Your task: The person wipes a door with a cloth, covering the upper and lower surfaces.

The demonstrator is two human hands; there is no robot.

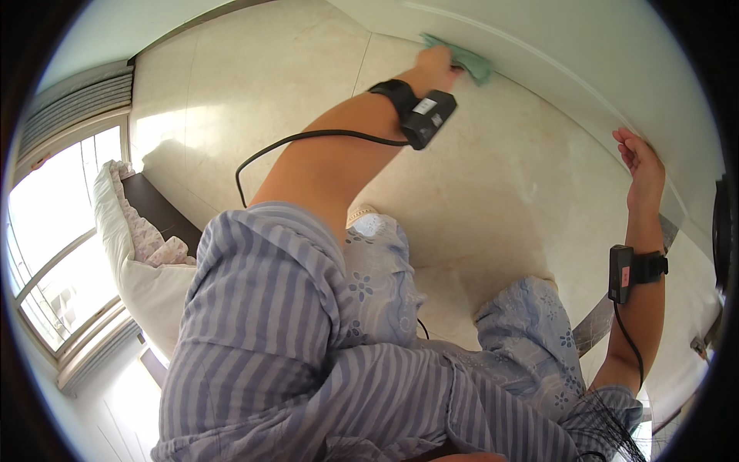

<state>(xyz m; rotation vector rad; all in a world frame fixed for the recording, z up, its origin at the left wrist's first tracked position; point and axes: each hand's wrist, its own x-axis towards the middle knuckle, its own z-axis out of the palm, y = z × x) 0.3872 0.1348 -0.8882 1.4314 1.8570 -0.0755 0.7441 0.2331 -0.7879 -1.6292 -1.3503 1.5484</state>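
A green cloth (471,63) is bunched under my left hand (439,68), which reaches far ahead to the bottom of a white panel (554,58). The fingers are closed on the cloth where the panel meets the floor. Off to the right, my right hand (643,163) is by the same panel's lower part. Its fingers are slightly bent and hold nothing; whether the palm presses on the panel I cannot tell. Each wrist carries a strapped black box with a cable, one on the left wrist (428,119) and one on the right wrist (620,274).
Pale tiled floor (477,185) spreads between my legs in patterned light-blue trousers (377,285) and the panel. At left, a bed with white bedding (146,285) stands below a bright window (58,231). A dark round-edged object (722,231) is at the right rim.
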